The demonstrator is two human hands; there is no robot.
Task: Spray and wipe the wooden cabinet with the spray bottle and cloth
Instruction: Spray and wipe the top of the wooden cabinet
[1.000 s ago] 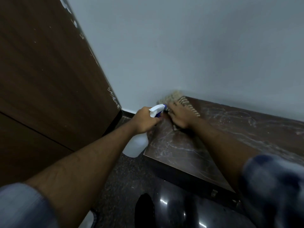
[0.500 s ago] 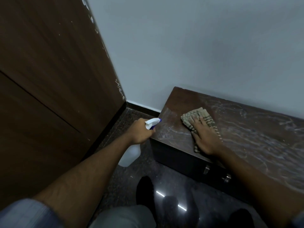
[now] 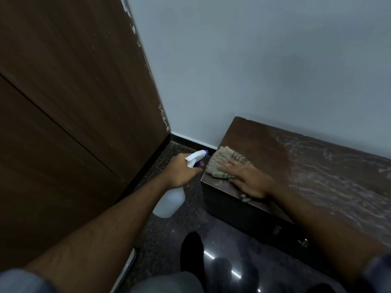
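A low dark wooden cabinet [image 3: 264, 142] stands against the wall at the right, its top streaked with pale wet marks further right. My right hand [image 3: 247, 178] lies flat on a beige checked cloth [image 3: 222, 161] at the cabinet's left front corner. My left hand [image 3: 182, 172] grips the neck of a spray bottle [image 3: 171, 201] with a white and blue trigger head, held over the floor just left of the cabinet. The bottle's translucent body hangs below my hand.
A tall dark brown wooden panel [image 3: 74, 92] fills the left side and meets the pale wall [image 3: 254, 60] in the corner. The floor [image 3: 222, 240] is dark, glossy stone. A dark shoe [image 3: 191, 250] shows below. Metal fittings [image 3: 277, 229] sit on the cabinet's front.
My right hand has slid the cloth from the middle of the cabinet's left end to its left front corner. The view has shifted right and back; my left hand still holds the bottle.
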